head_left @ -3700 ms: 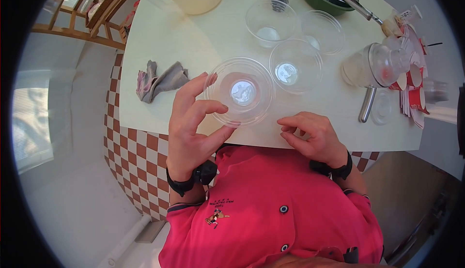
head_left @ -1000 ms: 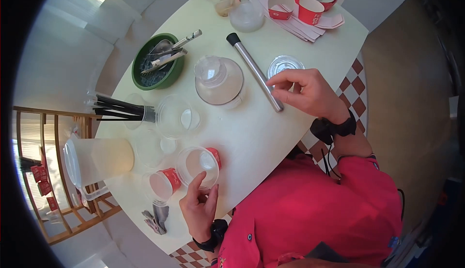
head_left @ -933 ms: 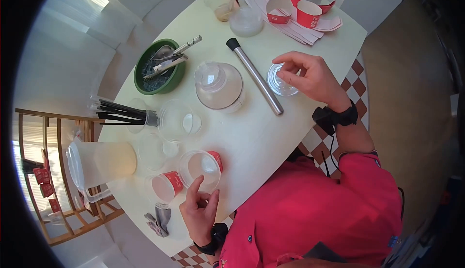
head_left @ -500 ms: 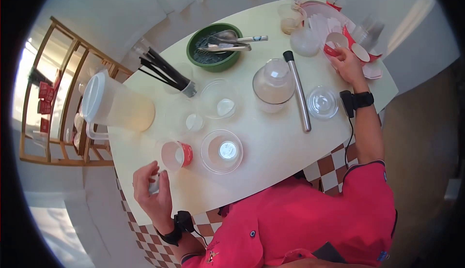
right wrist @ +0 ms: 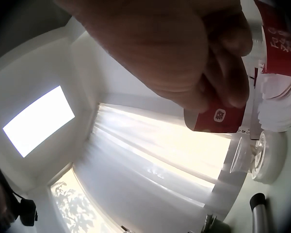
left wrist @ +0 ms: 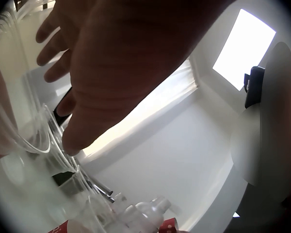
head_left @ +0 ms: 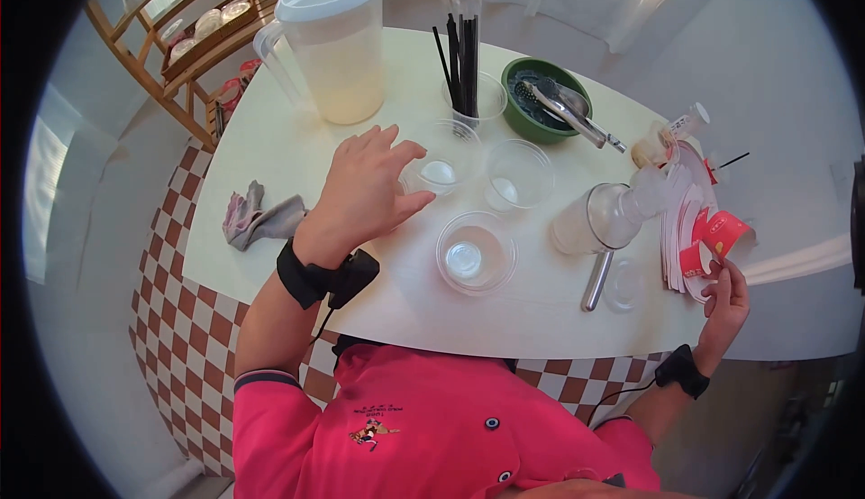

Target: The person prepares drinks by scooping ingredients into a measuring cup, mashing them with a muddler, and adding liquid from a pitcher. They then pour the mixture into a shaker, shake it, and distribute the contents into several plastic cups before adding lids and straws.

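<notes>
In the head view my left hand [head_left: 360, 183] is over the left of the table, fingers spread, thumb apart. It hides much of what lies beneath, with clear plastic cups [head_left: 441, 161] just past its fingertips. The left wrist view has a clear cup rim [left wrist: 36, 145] below that hand. Bare of any sleeve, another clear cup [head_left: 478, 251] stands upright in front of me. At the far right my right hand [head_left: 725, 301] pinches a red paper cup sleeve [head_left: 694, 262]; the right wrist view shows fingers curled over the red paper [right wrist: 223, 119]. A second red sleeve [head_left: 728, 231] sits right behind.
A lidded pitcher [head_left: 342, 57] of pale liquid and black straws [head_left: 464, 66] stand at the back. A green bowl [head_left: 545, 93] holds tongs. Right of centre are a clear shaker-like vessel [head_left: 590, 219], a metal rod [head_left: 597, 283] and a clear lid [head_left: 622, 284]. A grey cloth [head_left: 261, 215] lies left.
My head view has turned left. The left hand has left the clear cup it touched earlier. My right hand has moved from above the clear lid to the red sleeves and grips one.
</notes>
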A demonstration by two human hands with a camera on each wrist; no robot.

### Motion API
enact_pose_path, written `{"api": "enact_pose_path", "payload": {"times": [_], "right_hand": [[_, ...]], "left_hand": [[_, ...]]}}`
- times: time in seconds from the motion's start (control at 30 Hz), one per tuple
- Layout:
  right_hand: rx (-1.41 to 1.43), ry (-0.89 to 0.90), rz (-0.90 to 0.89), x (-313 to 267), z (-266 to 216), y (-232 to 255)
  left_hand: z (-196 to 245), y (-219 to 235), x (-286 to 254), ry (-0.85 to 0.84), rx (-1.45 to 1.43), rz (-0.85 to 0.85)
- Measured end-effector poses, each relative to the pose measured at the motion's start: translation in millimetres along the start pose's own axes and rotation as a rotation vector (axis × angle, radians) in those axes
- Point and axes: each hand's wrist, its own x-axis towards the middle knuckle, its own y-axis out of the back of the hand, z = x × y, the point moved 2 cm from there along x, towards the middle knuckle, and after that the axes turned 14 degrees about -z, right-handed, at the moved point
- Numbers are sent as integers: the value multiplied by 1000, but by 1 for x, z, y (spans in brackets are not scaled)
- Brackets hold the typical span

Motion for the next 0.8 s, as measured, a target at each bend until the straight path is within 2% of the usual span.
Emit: {"api": "enact_pose_path", "payload": {"times": [0.1,0.13,0.23,0.27,0.37,0.47,0.57,0.67,0.8], "right_hand": [[58,145,-193,-8,-40,-14],[71,183,-271,-9,-50,-21],[64,288,-547,-8,-81,-52],[127,193,-632,-8,-96,-65],[283,147,-913,2,-120,-109],[240,-4,-1062,4,-143,-151],[147,-85,-1223,12,-158,-191],[54,-102,-1350,13,-176,-232],[-78,-131,-1461,22,-165,-291]], "left_hand": [[-3,-12,13,28,31,-79],[-7,-22,15,11,56,-18],[-7,-21,23,97,8,-137],[-8,-23,24,91,17,-87],[-12,-22,20,48,-41,65],[-21,-6,8,11,-117,257],[-30,26,-13,11,-198,461],[-38,47,-40,14,-132,695],[-40,59,-67,65,-113,794]]}}
